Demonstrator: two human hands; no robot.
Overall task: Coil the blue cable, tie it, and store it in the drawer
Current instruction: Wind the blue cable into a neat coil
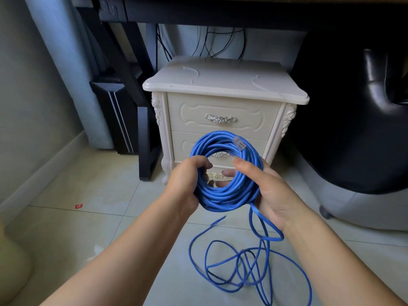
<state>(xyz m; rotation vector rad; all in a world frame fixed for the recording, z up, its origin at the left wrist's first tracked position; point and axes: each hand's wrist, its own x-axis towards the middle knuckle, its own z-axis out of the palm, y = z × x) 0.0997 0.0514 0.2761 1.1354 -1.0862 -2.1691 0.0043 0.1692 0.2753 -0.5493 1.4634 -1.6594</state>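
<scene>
A pale tiled floor [88, 217] fills the lower part of the view, with a dark desk [220, 12] running across the top and a glossy black chair [353, 129] on a grey base at the right. Under the desk stands a cream nightstand [220, 85] with carved corner posts. Its top drawer [223, 129] is closed and carries an ornate silver handle [220, 118]. The lower drawer fronts are partly hidden behind the hands. Thin black wires [220, 45] hang behind the nightstand. The blue cable [220, 197] is held up in front of the lower drawers, most of it wound into a thick round coil of many turns. From the coil's lower right edge a loose length [220, 263] drops past the right palm and lies in tangled loops on the tiles just in front of the person. One frayed end lies on the floor below the coil. The left hand [185, 184] grips the coil's left side, its fingers curled round the bundle and into the central opening. The right hand [271, 195] holds the right side, thumb laid over the top of the turns and fingers passing beneath, their tips showing through the middle. A clear plastic plug [239, 143] sticks up at the coil's upper right. A small red scrap [78, 206] lies on the tiles well to the left.
</scene>
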